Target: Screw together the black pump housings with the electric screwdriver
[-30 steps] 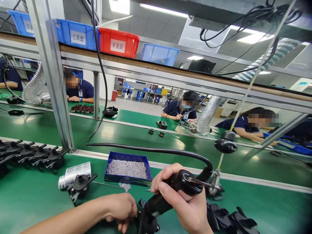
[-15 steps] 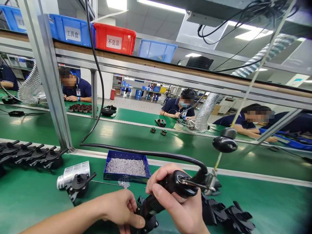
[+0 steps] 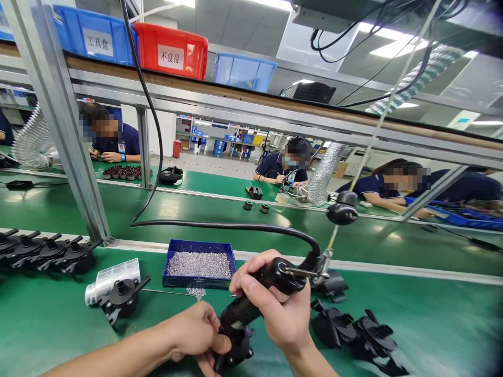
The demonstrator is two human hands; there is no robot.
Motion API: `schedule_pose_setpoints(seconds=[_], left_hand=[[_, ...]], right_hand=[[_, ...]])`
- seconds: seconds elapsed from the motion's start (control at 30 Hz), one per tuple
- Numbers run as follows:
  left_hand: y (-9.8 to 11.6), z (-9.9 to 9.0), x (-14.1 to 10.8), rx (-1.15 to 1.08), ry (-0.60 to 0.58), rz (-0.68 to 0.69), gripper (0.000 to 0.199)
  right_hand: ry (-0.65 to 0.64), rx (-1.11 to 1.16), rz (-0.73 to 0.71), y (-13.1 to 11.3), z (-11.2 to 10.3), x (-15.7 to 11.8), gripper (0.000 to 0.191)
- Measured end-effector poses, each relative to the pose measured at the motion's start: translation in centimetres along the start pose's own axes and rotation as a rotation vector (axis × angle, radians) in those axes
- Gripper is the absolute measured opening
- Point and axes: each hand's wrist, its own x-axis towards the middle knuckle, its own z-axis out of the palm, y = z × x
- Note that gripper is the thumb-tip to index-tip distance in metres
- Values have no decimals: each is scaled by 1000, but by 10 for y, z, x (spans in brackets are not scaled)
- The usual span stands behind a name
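Note:
My right hand [image 3: 281, 314] is wrapped round a black electric screwdriver [image 3: 243, 310], which leans down to the left with its cable and hanging cord at the top. Under its lower end is a black plastic housing [image 3: 240, 350], partly hidden by the tool and fingers. My left hand [image 3: 196, 330] grips this housing at its left side, thumb and fingers closed; the driver's tip cannot be seen. Beyond the hands stands a blue tray [image 3: 196, 283] of small shiny metal pieces, with a few loose pieces [image 3: 196, 293] in front of it.
At left lie a clear plastic part [image 3: 118, 275], another black housing [image 3: 122, 297] and a thin metal rod [image 3: 168, 292]. A row of black housings [image 3: 53, 250] stands farther left; black parts [image 3: 373, 335] lie at right. A metal post [image 3: 58, 120] rises at left. Co-workers sit across the bench.
The view has shifted slightly. My right hand and the screwdriver have moved a little left, and the tool's top sits lower relative to the bench behind. Both hands keep their hold.

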Motion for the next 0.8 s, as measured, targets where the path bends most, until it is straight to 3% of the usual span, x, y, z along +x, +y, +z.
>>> schedule_pose_setpoints(seconds=[0.27,0.57,0.7,0.8], left_hand=[[-7,1,3,-25,22,5,55],[-12,-1,3,-30,6,76,66],[-6,2,-2,-77,30,176,70],[3,6,-10,45,-31,172,64]], right_hand=[[-108,-182,44,0,0,5,23],[-139,-12,54,18,6,4,27],[-144,25,35,22,7,1,25],[-141,38,7,20,5,2,21]])
